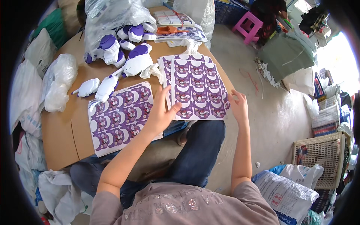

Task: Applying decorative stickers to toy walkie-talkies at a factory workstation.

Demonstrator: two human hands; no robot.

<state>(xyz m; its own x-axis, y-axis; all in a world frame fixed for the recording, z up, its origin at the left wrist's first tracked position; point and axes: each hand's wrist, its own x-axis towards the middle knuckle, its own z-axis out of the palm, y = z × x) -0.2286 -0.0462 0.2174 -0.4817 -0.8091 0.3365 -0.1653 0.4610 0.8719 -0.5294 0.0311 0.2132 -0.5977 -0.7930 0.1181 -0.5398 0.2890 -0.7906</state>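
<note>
A stack of purple sticker sheets point(198, 90) printed with rows of a cartoon figure and white shapes lies at the table's front edge, over my knee. At its left edge is my left hand point(162, 114), open, thumb spread from the fingers and close against the sheets. My right hand point(239, 106) is by the stack's right edge, its fingers loosely bent and apart, with nothing seen in it. Left of my left forearm lies a second stack of similar sheets point(120, 116), slightly tilted. White plastic pieces with purple caps point(137, 64) lie beyond it.
A clear plastic bag point(112, 17) spills more capped pieces onto the brown table point(58, 138). Bundled sheets point(174, 18) and an orange tool point(167, 30) are at the back. Wrapped bags point(60, 82) crowd the left; a pink stool point(248, 27), crate point(318, 153) and sacks point(287, 195) stand right.
</note>
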